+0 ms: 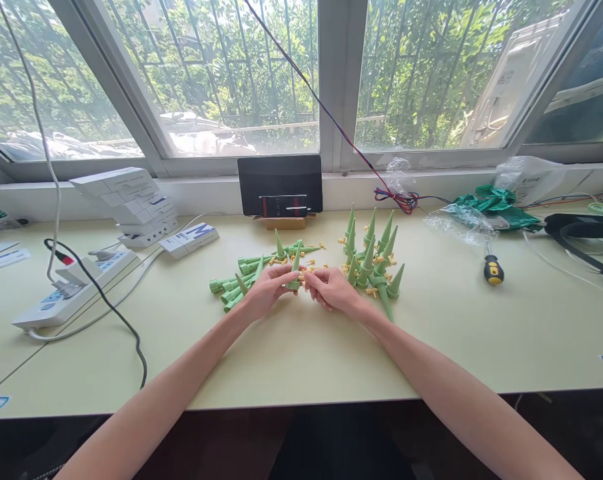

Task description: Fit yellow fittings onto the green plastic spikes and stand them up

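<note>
My left hand (pixel 265 292) is closed on a green plastic spike (pixel 296 265), held with its tip up. My right hand (pixel 335 287) pinches a small yellow valve piece (pixel 302 275) against the spike's side; whether it sits in the spike I cannot tell. Left of my hands lie several green spikes (pixel 231 283), most of them on their sides. On the right stands a cluster of green spikes (pixel 368 257) with yellow pieces on their sides, one lying point toward me. Loose yellow pieces (pixel 311 264) are scattered just beyond my fingers.
A phone (pixel 284 206) leans on a dark tablet (pixel 280 177) at the back. White boxes (pixel 141 203) are stacked left, behind a power strip (pixel 76 287) with cables. A screwdriver (pixel 494 269), plastic bags (pixel 496 200) and a black headset (pixel 586 233) lie right.
</note>
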`<state>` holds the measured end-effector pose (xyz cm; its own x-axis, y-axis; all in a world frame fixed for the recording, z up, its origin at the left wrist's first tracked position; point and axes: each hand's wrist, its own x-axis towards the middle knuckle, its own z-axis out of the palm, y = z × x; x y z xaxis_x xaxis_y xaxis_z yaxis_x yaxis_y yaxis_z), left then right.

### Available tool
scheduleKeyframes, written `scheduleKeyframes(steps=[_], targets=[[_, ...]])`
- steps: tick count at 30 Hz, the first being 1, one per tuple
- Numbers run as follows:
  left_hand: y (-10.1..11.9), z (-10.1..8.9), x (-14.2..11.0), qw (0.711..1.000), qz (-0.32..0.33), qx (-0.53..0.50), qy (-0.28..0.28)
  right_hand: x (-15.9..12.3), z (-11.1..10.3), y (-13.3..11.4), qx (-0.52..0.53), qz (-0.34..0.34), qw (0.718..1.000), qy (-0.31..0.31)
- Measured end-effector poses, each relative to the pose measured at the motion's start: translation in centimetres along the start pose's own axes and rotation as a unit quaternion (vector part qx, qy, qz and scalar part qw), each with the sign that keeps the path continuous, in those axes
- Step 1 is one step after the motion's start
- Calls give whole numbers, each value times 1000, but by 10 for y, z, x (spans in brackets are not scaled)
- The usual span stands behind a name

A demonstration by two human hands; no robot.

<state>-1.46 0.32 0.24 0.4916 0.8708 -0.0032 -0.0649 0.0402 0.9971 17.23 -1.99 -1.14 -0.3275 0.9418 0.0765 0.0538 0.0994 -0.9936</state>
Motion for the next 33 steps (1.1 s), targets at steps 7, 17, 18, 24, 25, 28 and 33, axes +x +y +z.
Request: scheduleKeyframes(steps=[7, 17, 18, 24, 25, 28, 33], targets=[[-3, -2, 3, 1000, 7, -20, 11, 2, 2, 2, -1, -32, 998, 53], [-8, -4, 3, 997, 14, -70, -23, 2, 2, 3, -79, -116, 978, 153], [-7, -4, 3, 997, 12, -74, -34, 1, 2, 2, -85, -122, 977, 156], [-7, -4, 2, 993, -6, -79, -86, 1, 2, 2, -95, -133, 971, 173], [-7, -4, 2, 993, -8, -80, -91, 1, 2, 2, -97, -132, 971, 174], [-7, -4, 2, 991, -8, -89, -98, 1, 2, 3, -102, -132, 970, 178], [-4, -1, 0, 988, -12, -116, -105, 0, 2, 2, -100, -138, 970, 176]])
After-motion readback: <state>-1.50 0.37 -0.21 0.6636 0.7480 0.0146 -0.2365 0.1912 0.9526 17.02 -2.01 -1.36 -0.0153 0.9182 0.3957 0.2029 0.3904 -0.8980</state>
